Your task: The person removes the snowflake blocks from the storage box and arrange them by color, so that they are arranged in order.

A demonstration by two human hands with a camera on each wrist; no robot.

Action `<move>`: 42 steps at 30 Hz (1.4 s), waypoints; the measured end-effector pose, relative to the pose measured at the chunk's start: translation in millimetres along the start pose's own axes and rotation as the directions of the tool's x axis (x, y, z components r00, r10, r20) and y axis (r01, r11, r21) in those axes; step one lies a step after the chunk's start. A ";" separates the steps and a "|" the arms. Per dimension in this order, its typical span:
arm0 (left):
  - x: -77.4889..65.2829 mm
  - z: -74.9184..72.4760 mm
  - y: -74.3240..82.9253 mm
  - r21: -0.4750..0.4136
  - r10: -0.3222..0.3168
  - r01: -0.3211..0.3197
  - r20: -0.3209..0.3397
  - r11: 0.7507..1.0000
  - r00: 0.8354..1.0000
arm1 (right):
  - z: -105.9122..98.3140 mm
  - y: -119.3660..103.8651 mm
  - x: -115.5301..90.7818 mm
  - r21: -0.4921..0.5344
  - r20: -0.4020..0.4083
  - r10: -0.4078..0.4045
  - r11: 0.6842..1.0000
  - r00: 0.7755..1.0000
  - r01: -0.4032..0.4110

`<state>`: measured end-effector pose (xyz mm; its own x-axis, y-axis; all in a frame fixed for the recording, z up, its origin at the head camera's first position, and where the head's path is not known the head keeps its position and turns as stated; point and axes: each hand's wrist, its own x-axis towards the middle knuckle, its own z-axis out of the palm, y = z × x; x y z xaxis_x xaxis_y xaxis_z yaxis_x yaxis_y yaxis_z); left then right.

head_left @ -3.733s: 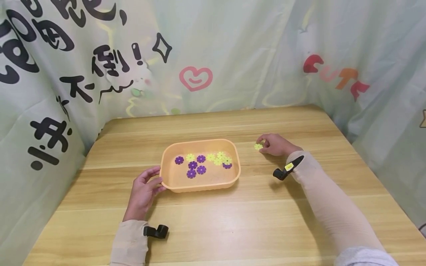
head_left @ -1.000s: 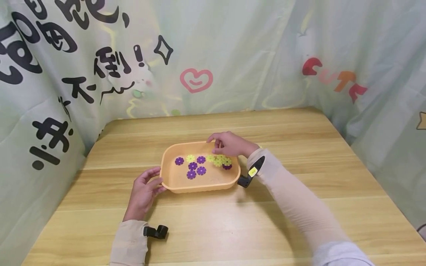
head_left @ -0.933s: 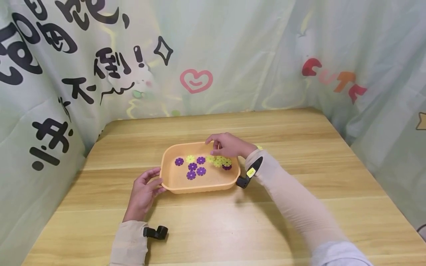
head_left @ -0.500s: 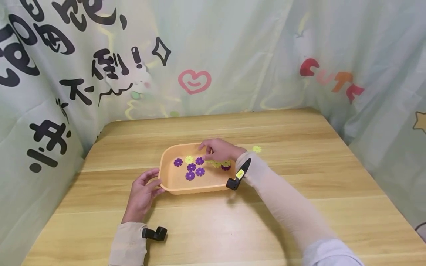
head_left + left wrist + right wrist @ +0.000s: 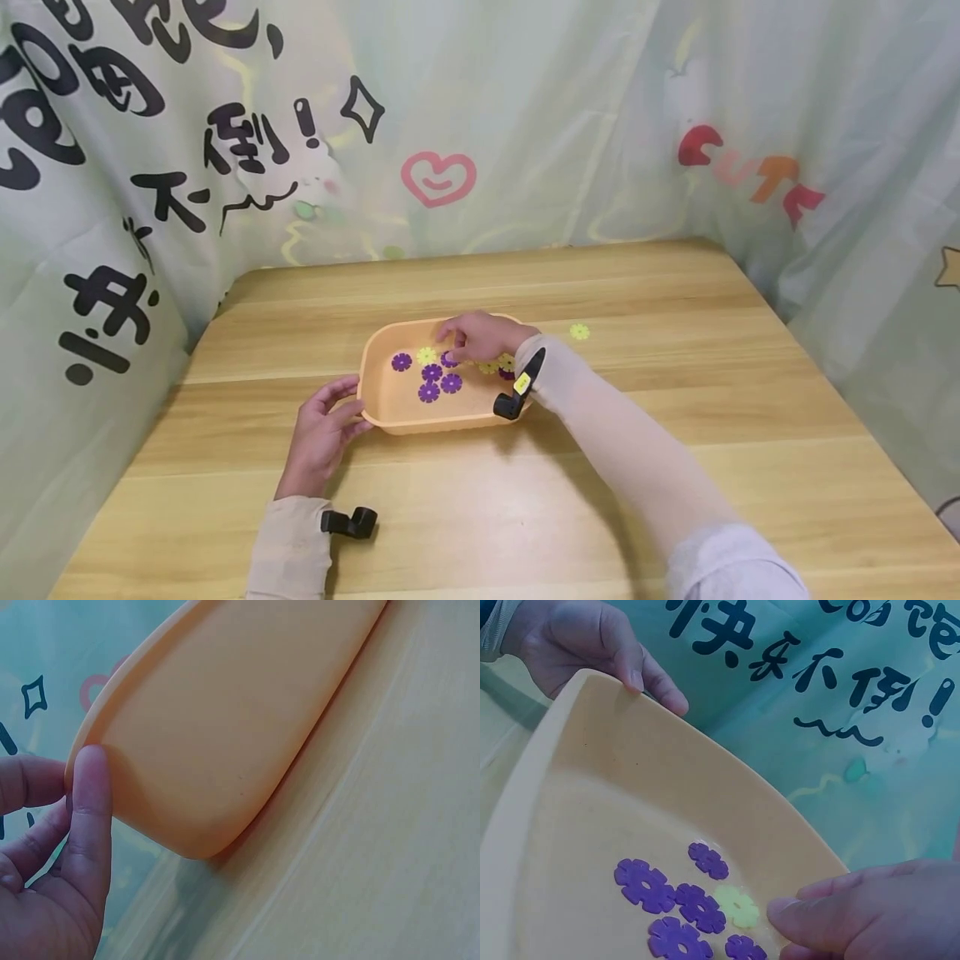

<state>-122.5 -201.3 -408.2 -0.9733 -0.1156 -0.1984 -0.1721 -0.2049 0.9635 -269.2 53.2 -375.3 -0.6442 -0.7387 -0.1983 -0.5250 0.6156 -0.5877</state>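
A peach-coloured plastic basin (image 5: 408,427) sits on the wooden table. My left hand (image 5: 318,437) pinches its left rim; in the left wrist view the thumb (image 5: 91,776) lies on the basin's outer wall. Over the basin's back half is my right hand (image 5: 483,336), fingers loosely bent, with nothing visible between them. Its thumb (image 5: 802,915) is right beside a yellow notched flower-shaped disc (image 5: 737,906); I cannot tell whether they touch. Several purple flower-shaped discs (image 5: 429,392) lie flat nearby in the basin. Other yellow discs (image 5: 507,363) at the right end are partly hidden by the right hand.
One yellow disc (image 5: 580,332) lies alone on the table (image 5: 675,400), right of the basin. A printed curtain (image 5: 525,125) hangs behind and along the table's sides. Black wrist mounts (image 5: 351,523) stick out from both forearms.
My right hand has let go of the yellow disc right of the basin, which stays on the table. It has moved left over the basin's inside. The left hand keeps its grip.
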 end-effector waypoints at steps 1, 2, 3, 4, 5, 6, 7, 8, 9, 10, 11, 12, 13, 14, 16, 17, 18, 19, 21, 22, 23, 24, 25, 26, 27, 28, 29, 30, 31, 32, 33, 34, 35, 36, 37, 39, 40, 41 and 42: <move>0.0 -0.1 0.5 0.004 0.002 -0.002 0.000 1.000 1.000 | -0.3 -0.9 1.9 -0.005 0.014 0.004 1.000 1.000 -0.004; 0.0 -0.2 0.9 0.006 0.000 0.000 -0.002 1.000 1.000 | -0.5 -1.8 3.7 -0.008 0.026 0.006 1.000 1.000 -0.006; 0.1 -0.4 1.2 0.010 0.002 -0.002 -0.002 1.000 1.000 | -0.5 -2.2 5.5 -0.011 0.038 0.009 1.000 0.999 -0.008; 0.2 -0.5 1.5 0.009 0.001 -0.001 0.000 1.000 1.000 | -0.3 -2.7 6.9 -0.016 0.051 0.015 1.000 0.999 -0.015; 0.4 -0.5 1.7 0.008 0.000 0.000 0.000 1.000 1.000 | 0.0 -3.1 8.4 -0.016 0.063 0.020 1.000 0.998 -0.019; 0.4 -0.4 1.9 0.005 0.000 0.000 0.001 1.000 1.000 | 0.2 -4.1 9.5 -0.012 0.074 0.024 1.000 0.997 -0.023; 0.5 -0.5 1.8 0.003 0.002 -0.002 0.002 1.000 1.000 | 0.6 -4.4 10.9 -0.009 0.085 0.027 1.000 0.996 -0.026; 0.6 -0.5 1.7 0.001 0.003 -0.003 0.003 1.000 1.000 | 0.9 -5.1 11.9 -0.006 0.094 0.026 1.000 0.995 -0.026; 0.7 -0.5 1.5 -0.001 0.005 -0.005 0.003 1.000 1.000 | 1.3 -5.6 12.9 0.003 0.105 0.025 1.000 0.994 -0.026; 0.7 -0.5 1.2 -0.007 0.005 -0.005 0.003 1.000 1.000 | 1.7 -6.2 13.9 0.012 0.114 0.023 1.000 0.993 -0.025; 0.7 -0.4 1.0 -0.009 0.007 -0.006 0.002 1.000 1.000 | 2.2 -6.7 14.8 0.027 0.123 0.018 0.999 0.992 -0.022; 0.7 -0.5 0.8 -0.012 0.007 -0.007 0.002 1.000 1.000 | 2.5 -7.5 15.7 0.037 0.130 0.014 0.999 0.991 -0.019; 0.8 -0.6 0.6 -0.013 0.008 -0.008 0.002 1.000 1.000 | 2.9 -8.0 16.5 0.042 0.136 0.010 0.999 0.991 -0.016; 0.9 -0.6 0.4 -0.013 0.009 -0.009 0.003 1.000 1.000 | 3.2 -8.8 17.2 0.050 0.141 0.006 0.999 0.990 -0.013; 0.9 -0.7 0.4 -0.015 0.009 -0.009 0.005 1.000 1.000 | 3.7 -10.0 18.6 0.058 0.146 0.006 0.998 0.989 -0.015; 0.9 -0.7 0.5 -0.013 0.009 -0.009 0.007 1.000 1.000 | 4.1 -10.7 19.3 0.056 0.148 0.008 0.998 0.989 -0.016; 1.0 -0.8 0.4 -0.013 0.010 -0.010 0.007 1.000 1.000 | 4.2 -11.5 19.9 0.060 0.150 0.012 0.998 0.989 -0.021; 1.0 -0.8 0.5 -0.012 0.010 -0.010 0.008 1.000 1.000 | 4.5 -12.1 20.8 0.055 0.153 0.014 0.998 0.988 -0.022; 0.8 -1.1 0.8 -0.012 0.007 -0.007 0.006 1.000 1.000 | 5.1 -13.5 22.5 0.053 0.158 0.026 0.998 0.987 -0.035; 0.7 -1.4 0.9 -0.011 0.006 -0.006 0.005 1.000 1.000 | 5.6 -14.0 23.2 0.053 0.163 0.034 0.998 0.986 -0.043; 0.6 -1.5 1.0 -0.010 0.004 -0.004 0.004 1.000 1.000 | 6.2 -14.5 24.4 0.040 0.167 0.038 0.998 0.985 -0.046; 0.6 -1.5 1.0 -0.009 0.003 -0.003 0.003 1.000 1.000 | 6.7 -14.7 25.5 0.022 0.171 0.040 0.999 0.985 -0.045; 0.4 -1.4 1.1 -0.008 0.002 -0.002 0.002 1.000 1.000 | 7.3 -15.1 26.6 -0.013 0.171 0.039 0.999 0.984 -0.037; 0.4 -1.4 1.1 -0.008 0.001 -0.001 0.001 1.000 1.000 | 8.1 -15.5 27.4 -0.040 0.172 0.040 0.999 0.984 -0.034; 0.3 -1.3 1.0 -0.007 0.001 -0.001 0.001 1.000 1.000 | 8.8 -16.0 27.9 -0.068 0.173 0.038 0.997 0.984 -0.026; 0.3 -1.2 0.9 -0.006 0.002 -0.002 0.000 1.000 1.000 | 9.7 -16.3 28.2 -0.092 0.174 0.037 0.996 0.984 -0.022; 0.2 -1.1 0.9 -0.005 0.001 -0.001 -0.001 1.000 1.000 | 10.4 -16.9 28.3 -0.123 0.171 0.035 0.992 0.985 -0.013; 0.1 -1.0 0.8 -0.005 0.001 -0.001 -0.003 1.000 1.000 | 11.0 -17.7 28.1 -0.143 0.168 0.034 0.990 0.985 -0.010; 0.0 -1.0 0.8 -0.006 0.000 0.000 -0.004 1.000 1.000 | 11.5 -18.6 27.4 -0.151 0.165 0.038 0.988 0.985 -0.013; -0.1 -1.1 0.8 -0.005 0.000 0.000 -0.004 1.000 1.000 | 11.9 -19.3 26.8 -0.153 0.163 0.044 0.988 0.986 -0.019; -0.2 -1.1 0.7 -0.003 -0.001 0.001 -0.005 1.000 1.000 | 12.0 -20.2 26.1 -0.151 0.161 0.049 0.988 0.986 -0.024; -0.3 -1.2 0.7 -0.002 -0.001 0.001 -0.006 1.000 1.000 | 12.1 -20.8 25.6 -0.152 0.157 0.051 0.988 0.986 -0.027; -0.4 -1.3 0.7 -0.001 -0.003 0.003 -0.005 1.000 1.000 | 12.1 -21.1 25.1 -0.148 0.154 0.054 0.988 0.987 -0.031; -0.4 -1.3 0.8 0.001 -0.003 0.003 -0.005 1.000 1.000 | 12.1 -21.0 24.9 -0.141 0.152 0.054 0.990 0.987 -0.032; -0.3 -1.3 0.8 0.001 -0.003 0.003 -0.004 1.000 1.000 | 12.1 -21.0 24.6 -0.130 0.150 0.053 0.991 0.987 -0.034; -0.1 -1.3 0.8 0.000 -0.003 0.003 -0.001 1.000 1.000 | 12.2 -21.2 24.1 -0.124 0.146 0.047 0.992 0.988 -0.029; 0.0 -1.2 0.9 0.000 -0.002 0.002 0.000 1.000 1.000 | 12.5 -20.9 24.0 -0.121 0.145 0.047 0.992 0.988 -0.029; 0.2 -1.2 0.8 -0.002 -0.001 0.001 0.001 1.000 1.000 | 12.7 -20.7 23.9 -0.119 0.144 0.051 0.992 0.988 -0.034; 0.4 -1.2 0.7 -0.004 0.001 -0.001 0.002 1.000 1.000 | 13.1 -20.8 23.7 -0.120 0.143 0.054 0.992 0.988 -0.037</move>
<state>-122.8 -202.7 -407.8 -0.9736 -0.1141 -0.1975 -0.1708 -0.2090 0.9629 -266.3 19.3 -378.1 -0.5857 -0.7358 -0.3398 -0.5638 0.6711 -0.4814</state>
